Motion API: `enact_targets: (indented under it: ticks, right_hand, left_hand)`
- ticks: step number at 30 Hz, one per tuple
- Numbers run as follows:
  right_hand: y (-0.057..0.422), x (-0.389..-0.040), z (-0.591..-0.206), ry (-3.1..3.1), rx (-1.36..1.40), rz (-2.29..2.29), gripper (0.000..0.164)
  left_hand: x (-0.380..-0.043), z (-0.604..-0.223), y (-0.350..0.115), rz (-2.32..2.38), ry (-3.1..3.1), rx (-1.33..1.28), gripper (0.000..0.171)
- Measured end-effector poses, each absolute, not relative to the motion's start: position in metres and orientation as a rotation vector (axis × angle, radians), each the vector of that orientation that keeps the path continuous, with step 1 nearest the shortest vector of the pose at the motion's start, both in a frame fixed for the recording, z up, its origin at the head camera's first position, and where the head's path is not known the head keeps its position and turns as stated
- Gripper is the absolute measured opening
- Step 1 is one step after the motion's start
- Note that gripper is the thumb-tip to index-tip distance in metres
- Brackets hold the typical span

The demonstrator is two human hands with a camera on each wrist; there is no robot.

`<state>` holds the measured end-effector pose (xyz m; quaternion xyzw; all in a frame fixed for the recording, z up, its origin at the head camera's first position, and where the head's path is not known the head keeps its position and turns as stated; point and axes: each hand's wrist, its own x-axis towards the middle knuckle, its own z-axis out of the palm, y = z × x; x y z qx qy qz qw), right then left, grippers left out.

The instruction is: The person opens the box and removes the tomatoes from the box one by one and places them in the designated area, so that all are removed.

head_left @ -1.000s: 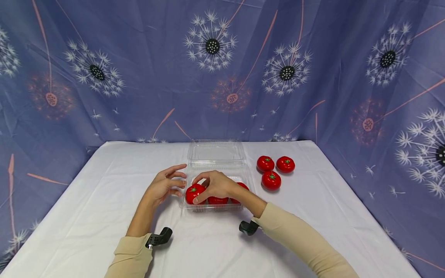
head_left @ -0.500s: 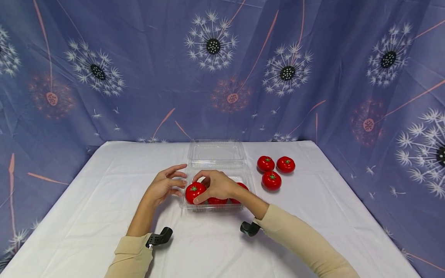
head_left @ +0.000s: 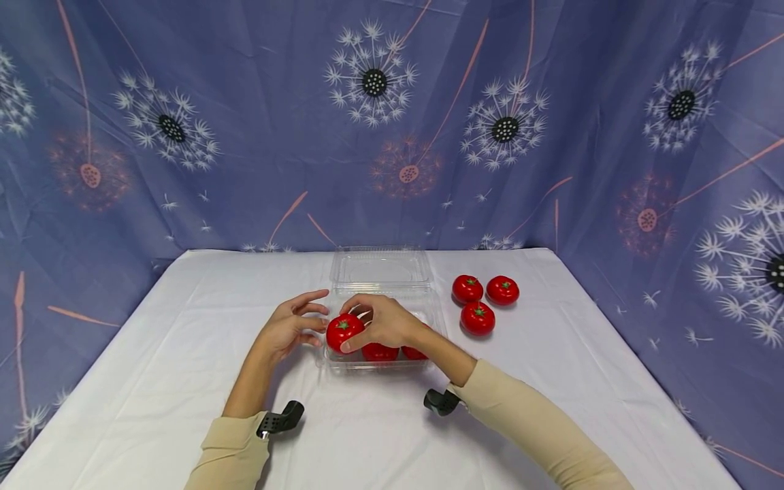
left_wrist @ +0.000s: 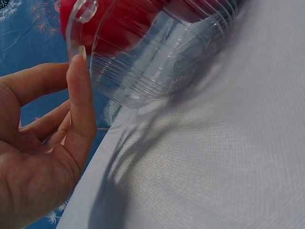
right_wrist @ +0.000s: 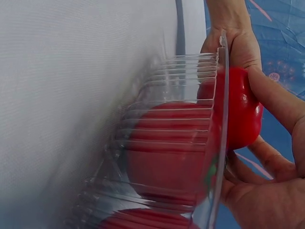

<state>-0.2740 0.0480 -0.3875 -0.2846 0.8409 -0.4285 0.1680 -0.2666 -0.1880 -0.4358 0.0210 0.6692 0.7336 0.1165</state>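
Observation:
My right hand (head_left: 386,323) grips a shiny red tomato (head_left: 343,331) with a green stem top, thumb on the near side and fingers behind. In the right wrist view the tomato (right_wrist: 244,109) stands partly above the rim of a clear plastic clamshell box (right_wrist: 223,129). Two more tomatoes, one in the middle (head_left: 380,351) and one at the right (head_left: 414,352), sit in the box's front, partly covered by the right hand and wrist. My left hand (head_left: 290,330) is at the box's left side with relaxed fingers; one fingertip (left_wrist: 80,59) rests at the rim.
The box's clear lid (head_left: 382,267) lies folded back behind it. Three loose tomatoes, at the back left (head_left: 467,289), back right (head_left: 503,290) and front (head_left: 478,318), are grouped right of the box on the white tablecloth (head_left: 539,381). A patterned blue curtain (head_left: 269,122) hangs behind.
My right hand has raised the left tomato slightly from its place in the box. The middle and right tomatoes have shifted a little left. My left hand has stayed put.

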Motion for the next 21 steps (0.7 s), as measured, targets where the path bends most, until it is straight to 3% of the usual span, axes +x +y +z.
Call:
enact_targets:
  ticks: [21]
  right_hand:
    - [0.063, -0.273, -0.368, 2.532, -0.660, -1.206, 0.062]
  left_hand:
    - [-0.267, -0.436, -0.188, 2.146, 1.954, 0.070, 0.074]
